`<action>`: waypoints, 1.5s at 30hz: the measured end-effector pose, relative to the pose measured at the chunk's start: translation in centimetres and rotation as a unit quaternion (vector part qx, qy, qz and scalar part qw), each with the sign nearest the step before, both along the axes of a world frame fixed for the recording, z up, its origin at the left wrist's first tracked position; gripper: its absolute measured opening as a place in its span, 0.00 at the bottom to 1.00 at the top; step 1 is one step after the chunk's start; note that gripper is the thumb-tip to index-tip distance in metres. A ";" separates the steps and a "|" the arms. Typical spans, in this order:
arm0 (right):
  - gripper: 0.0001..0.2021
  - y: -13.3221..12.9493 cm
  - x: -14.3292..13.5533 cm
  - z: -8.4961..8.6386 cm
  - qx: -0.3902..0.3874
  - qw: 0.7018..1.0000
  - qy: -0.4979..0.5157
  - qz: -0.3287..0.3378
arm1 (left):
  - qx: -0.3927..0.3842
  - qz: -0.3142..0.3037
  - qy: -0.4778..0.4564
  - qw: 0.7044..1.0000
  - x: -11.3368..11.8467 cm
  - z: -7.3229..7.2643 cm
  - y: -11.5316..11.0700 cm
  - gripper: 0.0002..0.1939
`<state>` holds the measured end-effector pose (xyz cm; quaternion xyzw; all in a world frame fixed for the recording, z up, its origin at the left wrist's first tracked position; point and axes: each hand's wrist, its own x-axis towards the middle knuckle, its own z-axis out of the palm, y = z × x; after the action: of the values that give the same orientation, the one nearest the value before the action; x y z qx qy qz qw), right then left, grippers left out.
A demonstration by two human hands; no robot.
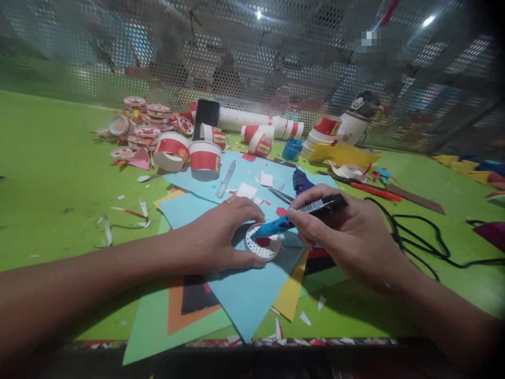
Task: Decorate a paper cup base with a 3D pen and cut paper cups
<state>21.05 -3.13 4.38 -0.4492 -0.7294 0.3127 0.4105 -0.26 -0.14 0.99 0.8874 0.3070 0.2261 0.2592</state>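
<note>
A small round white paper piece (262, 255), dotted with blue and bearing a red patch, lies on light blue paper (244, 289). My left hand (221, 237) grips its rim between thumb and fingers. In my right hand (335, 226) is a marker (276, 226) with a blue, stained front part and a black rear end. Its tip touches the dotted face of the piece. Close by lie a craft knife or pointed blade (280, 196), a dark blue glue gun (302, 181) and a clear, capped pen-like tube (226, 179).
Cut red-and-white paper cups (205, 158) and a pile of finished round paper pieces (145, 129) stand behind. A blue paint jar (292, 149), orange-handled tool (376, 190) and black cord (426, 242) lie right. Perforated mesh (236, 68) closes the far side; paper scraps litter the green table (59, 210).
</note>
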 end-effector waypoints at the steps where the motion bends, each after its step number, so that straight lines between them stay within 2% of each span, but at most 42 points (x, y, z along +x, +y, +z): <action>1: 0.07 0.0 0.0 0.0 0.005 1.000 -0.004 -0.001 | -0.001 0.000 -0.002 1.000 0.0 0.0 0.0 0.23; 7: 0.07 0.1 -0.2 0.1 0.033 0.999 -0.023 -0.010 | 0.010 -0.014 0.004 1.000 0.1 0.1 0.2 0.21; 12: 0.06 0.0 -0.3 0.1 0.049 0.999 -0.016 -0.007 | 0.012 -0.006 0.017 1.000 0.0 0.0 0.1 0.23; 17: 0.09 -0.1 0.1 0.4 0.059 0.995 0.036 -0.066 | 0.012 0.001 0.011 1.000 -0.1 -0.1 0.2 0.24; 20: 0.10 0.1 0.4 0.4 0.076 0.993 0.051 -0.080 | 0.017 0.004 0.016 1.000 0.0 -0.1 0.2 0.24; 26: 0.09 0.2 0.2 0.0 0.068 0.995 0.005 -0.067 | 0.003 0.007 0.016 1.000 0.0 -0.1 0.1 0.23; 32: 0.10 0.0 -0.3 0.1 0.044 0.998 0.007 -0.048 | 0.013 0.001 0.014 1.000 -0.1 -0.2 0.2 0.24; 45: 0.08 0.0 -0.3 -0.1 0.067 0.997 -0.012 -0.047 | 0.015 -0.009 0.017 1.000 -0.2 -0.2 0.2 0.24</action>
<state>20.72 -3.14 4.24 -0.4582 -0.7317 0.2379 0.4451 -0.49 0.02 0.83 0.8975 0.2999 0.2133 0.2431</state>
